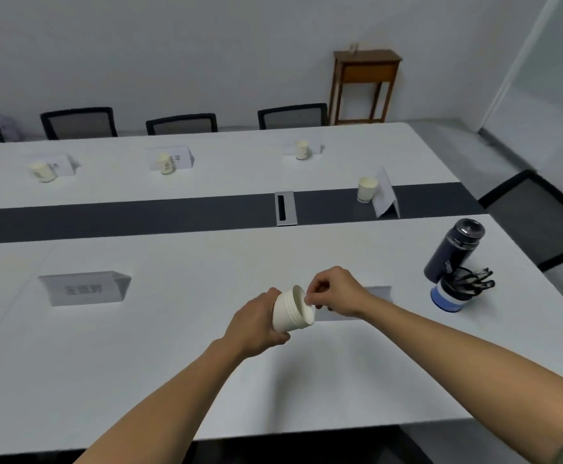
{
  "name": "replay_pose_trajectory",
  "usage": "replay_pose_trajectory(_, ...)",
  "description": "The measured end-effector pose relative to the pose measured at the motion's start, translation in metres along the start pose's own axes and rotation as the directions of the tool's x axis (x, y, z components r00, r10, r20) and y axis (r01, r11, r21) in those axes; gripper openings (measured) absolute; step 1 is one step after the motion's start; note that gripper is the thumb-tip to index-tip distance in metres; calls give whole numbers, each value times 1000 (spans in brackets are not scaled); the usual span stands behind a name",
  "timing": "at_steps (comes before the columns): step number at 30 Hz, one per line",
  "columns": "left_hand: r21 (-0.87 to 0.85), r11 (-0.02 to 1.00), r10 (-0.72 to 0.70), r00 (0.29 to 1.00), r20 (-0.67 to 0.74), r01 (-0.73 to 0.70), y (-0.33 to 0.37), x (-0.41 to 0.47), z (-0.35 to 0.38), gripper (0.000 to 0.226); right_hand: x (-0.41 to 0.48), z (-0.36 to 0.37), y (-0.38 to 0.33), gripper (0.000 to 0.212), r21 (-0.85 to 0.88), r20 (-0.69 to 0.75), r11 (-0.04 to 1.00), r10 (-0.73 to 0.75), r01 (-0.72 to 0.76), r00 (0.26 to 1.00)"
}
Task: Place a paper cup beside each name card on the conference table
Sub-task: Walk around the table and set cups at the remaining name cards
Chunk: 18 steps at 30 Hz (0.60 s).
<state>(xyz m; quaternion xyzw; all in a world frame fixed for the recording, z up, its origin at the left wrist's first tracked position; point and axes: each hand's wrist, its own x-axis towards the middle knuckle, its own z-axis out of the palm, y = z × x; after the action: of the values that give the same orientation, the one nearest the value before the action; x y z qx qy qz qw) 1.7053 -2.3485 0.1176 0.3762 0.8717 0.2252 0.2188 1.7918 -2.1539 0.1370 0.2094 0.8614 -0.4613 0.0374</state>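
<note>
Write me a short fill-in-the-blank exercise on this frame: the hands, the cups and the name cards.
1. The left hand holds a nested ____ of paper cups above the table.
2. The fingers of the right hand pinch the ____ of the top cup.
3. ____ cups already stand on the table by name cards.
4. The near name card on the left has ____ cup beside it.

Missing words: stack; rim; Four; no

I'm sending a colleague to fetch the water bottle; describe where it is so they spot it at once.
Go to the near half of the white conference table, right-hand end. The dark navy bottle leans there beside a blue-based pen pot, the tallest, darkest thing around.
</note>
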Motion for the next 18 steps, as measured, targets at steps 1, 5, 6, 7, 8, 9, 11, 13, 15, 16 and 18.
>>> replay_pose_trajectory(1, 3, 1000, 7, 1000, 9, -7, 1, 6, 0, 58, 2, -2, 2, 7, 22, -7, 1000, 17, -16, 1000)
replay_pose_trajectory(5, -6, 999, 32, 999, 27, -32, 7, 27, 2, 57, 16, -8, 13, 7, 89, -11, 993, 77, -76, 997)
replay_pose_trajectory(6, -11, 999, 34, 999, 32, -34, 9, 30, 3, 57, 20, -10, 15, 6, 97, -10, 992, 83, -82, 997)
replay_pose_trajectory(7, -12, 999, 36, 999, 36, -36, 11, 36, 4, 57, 24, -13, 18, 6, 104, -8, 990, 92, -91, 996)
replay_pose_trajectory(8, -8, 999, 37, 999, 39, -37, 13, 39, 5, 58, 26, -16, 20, 6, 116, -6, 989, 97, -96, 995)
replay_pose_trajectory(9, -4, 999, 37, 998, 41, -37, 13, 43, 5, 59, 29, -19, 22, 6, 133, -6, 986, 100, -98, 995)
replay_pose_trajectory(11, 0, 999, 35, 998, 47, -35, 13, 51, 7, 60, 32, -24, 25, 5, 162, -2, 981, 107, -106, 994)
replay_pose_trajectory(13, 2, 1000, 27, 998, 59, -27, 13, 59, 8, 60, 38, -27, 29, 6, 178, 3, 978, 113, -112, 994)
replay_pose_trajectory(15, 2, 1000, 20, 997, 70, -20, 13, 66, 11, 60, 44, -28, 36, 8, 191, 4, 975, 111, -110, 994)
replay_pose_trajectory(16, 1, 1000, 16, 997, 69, -16, 12, 68, 12, 60, 47, -28, 39, 9, 196, 1, 974, 117, -115, 993)
replay_pose_trajectory(18, -7, 1000, 4, 998, 68, -3, 10, 75, 14, 60, 53, -28, 46, 9, 215, -6, 967, 139, -134, 990)
